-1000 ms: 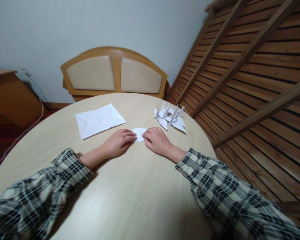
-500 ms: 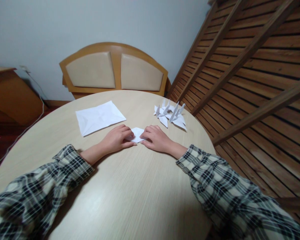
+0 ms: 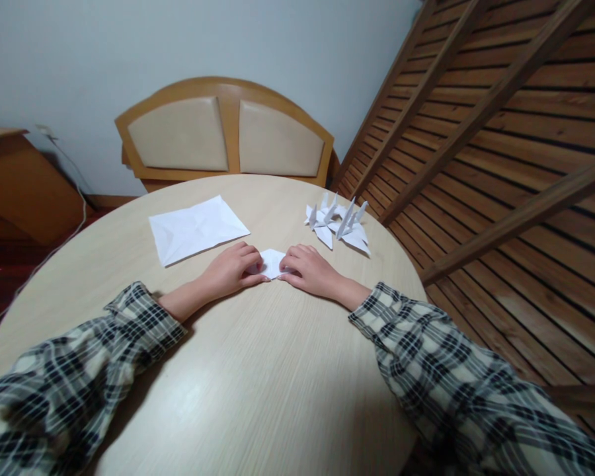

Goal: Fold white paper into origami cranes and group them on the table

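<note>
A small folded piece of white paper (image 3: 271, 262) lies on the round light wooden table (image 3: 258, 370), between my two hands. My left hand (image 3: 231, 270) has its fingers curled and pinches the paper's left edge. My right hand (image 3: 310, 270) grips the right edge with curled fingers. Both forearms in checked sleeves rest on the tabletop. The paper's lower part is hidden under my fingertips.
A flat creased white sheet (image 3: 196, 227) lies to the left behind my hands. Several folded white paper cranes (image 3: 340, 223) stand near the table's right rim. A padded wooden chair back (image 3: 225, 135) is behind the table, slatted wood panels (image 3: 500, 132) on the right.
Both hands have closed in on the small paper, from flat pressing fingers to curled pinching ones. The view has tilted slightly down.
</note>
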A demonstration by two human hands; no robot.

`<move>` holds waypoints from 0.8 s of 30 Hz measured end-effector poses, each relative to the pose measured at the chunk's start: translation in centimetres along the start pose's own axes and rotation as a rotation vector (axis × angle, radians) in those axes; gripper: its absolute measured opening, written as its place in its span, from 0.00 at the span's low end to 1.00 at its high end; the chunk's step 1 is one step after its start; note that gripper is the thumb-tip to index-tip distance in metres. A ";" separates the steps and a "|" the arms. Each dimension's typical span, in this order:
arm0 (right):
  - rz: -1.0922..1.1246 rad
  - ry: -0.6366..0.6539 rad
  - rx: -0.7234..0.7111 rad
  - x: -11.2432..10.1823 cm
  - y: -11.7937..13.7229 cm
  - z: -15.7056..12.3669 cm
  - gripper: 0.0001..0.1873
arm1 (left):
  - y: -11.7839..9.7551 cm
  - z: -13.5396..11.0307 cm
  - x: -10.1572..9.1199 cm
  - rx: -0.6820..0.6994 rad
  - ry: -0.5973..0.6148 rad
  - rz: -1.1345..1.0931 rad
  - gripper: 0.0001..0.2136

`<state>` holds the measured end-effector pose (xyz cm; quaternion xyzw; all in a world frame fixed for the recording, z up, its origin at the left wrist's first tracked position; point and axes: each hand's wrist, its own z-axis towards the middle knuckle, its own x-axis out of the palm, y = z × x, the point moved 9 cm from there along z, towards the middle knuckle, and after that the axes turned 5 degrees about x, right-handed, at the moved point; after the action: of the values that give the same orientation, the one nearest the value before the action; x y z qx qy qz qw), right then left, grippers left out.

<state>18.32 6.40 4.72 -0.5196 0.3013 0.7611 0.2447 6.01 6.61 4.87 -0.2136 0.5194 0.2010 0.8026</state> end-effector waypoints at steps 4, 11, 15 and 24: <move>0.005 0.007 0.007 0.0 -0.1 0.0 0.10 | 0.0 0.0 -0.1 -0.004 -0.006 -0.010 0.20; 0.004 0.011 0.012 0.0 0.0 0.1 0.11 | -0.1 0.1 -0.3 -0.007 -0.012 -0.043 0.19; -0.013 0.020 0.022 0.0 0.0 0.2 0.11 | -0.1 0.1 -0.1 0.002 -0.002 -0.020 0.17; -0.031 0.019 0.033 0.1 -0.1 0.2 0.11 | -0.2 0.2 -0.1 0.009 -0.012 0.001 0.14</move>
<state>18.21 6.60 4.67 -0.5273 0.3082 0.7472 0.2620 6.25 6.51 5.12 -0.2085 0.5156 0.2004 0.8065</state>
